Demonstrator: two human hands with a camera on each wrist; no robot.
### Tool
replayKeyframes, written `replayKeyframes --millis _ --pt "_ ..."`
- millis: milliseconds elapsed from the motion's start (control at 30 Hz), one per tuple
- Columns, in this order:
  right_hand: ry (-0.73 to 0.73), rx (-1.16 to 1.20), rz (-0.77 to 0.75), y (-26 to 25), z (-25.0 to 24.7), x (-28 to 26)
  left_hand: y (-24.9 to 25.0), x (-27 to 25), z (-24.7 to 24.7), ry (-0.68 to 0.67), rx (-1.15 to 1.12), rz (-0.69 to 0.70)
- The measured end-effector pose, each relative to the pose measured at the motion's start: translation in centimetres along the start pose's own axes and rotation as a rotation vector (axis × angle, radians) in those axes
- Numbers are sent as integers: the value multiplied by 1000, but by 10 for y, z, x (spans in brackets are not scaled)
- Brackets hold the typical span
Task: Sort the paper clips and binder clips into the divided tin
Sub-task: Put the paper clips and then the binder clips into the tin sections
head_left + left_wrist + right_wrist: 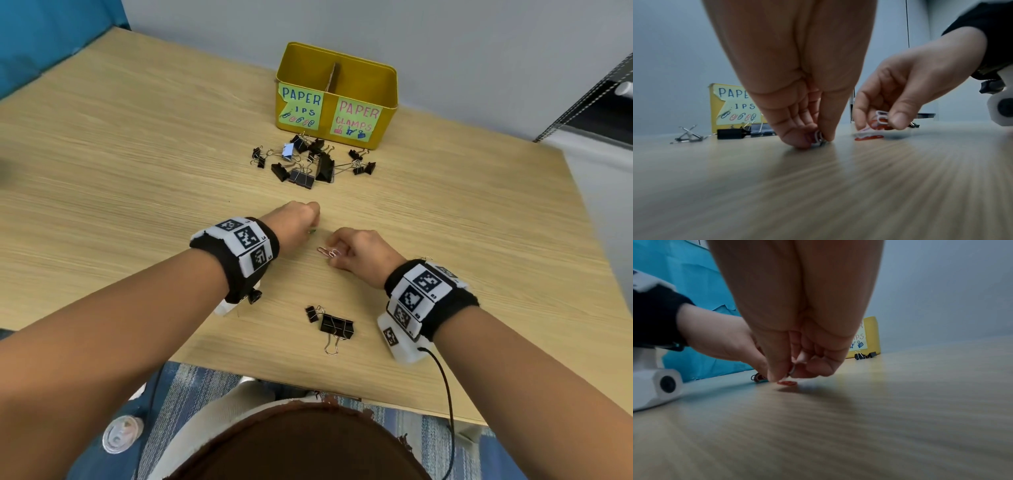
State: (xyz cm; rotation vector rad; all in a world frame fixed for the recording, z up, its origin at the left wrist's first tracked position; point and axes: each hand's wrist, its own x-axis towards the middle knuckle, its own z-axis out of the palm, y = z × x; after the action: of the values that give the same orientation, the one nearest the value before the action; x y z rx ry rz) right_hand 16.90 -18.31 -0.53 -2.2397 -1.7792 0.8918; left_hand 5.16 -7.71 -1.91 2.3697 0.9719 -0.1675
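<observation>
my left hand (298, 219) pinches small paper clips (819, 138) | my right hand (359, 251) pinches red-and-white wire paper clips (329, 252) | black binder clips (308, 161) heaped before yellow divided tin (337, 92), contents unseen

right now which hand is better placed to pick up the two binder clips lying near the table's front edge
Probably the right hand. Both hands already pinch paper clips, but the two binder clips lie on the table nearer the right wrist; the left hand is farther from them.
</observation>
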Motion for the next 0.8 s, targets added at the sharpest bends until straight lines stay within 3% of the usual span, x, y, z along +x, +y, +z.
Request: replayKeyframes --millis 300,500,600,800 --pt "-102 -377 28 -18 6 16 -14 -4 -9 8 -66 -56" --pt "-128 -321 72 -14 2 17 -7 -19 -10 -163 -149 88" --pt "-109 -298 79 -8 -2 15 5 -21 -7 -186 -65 140" --pt "-104 -278 140 5 -9 19 10 -27 -2 -145 31 16"
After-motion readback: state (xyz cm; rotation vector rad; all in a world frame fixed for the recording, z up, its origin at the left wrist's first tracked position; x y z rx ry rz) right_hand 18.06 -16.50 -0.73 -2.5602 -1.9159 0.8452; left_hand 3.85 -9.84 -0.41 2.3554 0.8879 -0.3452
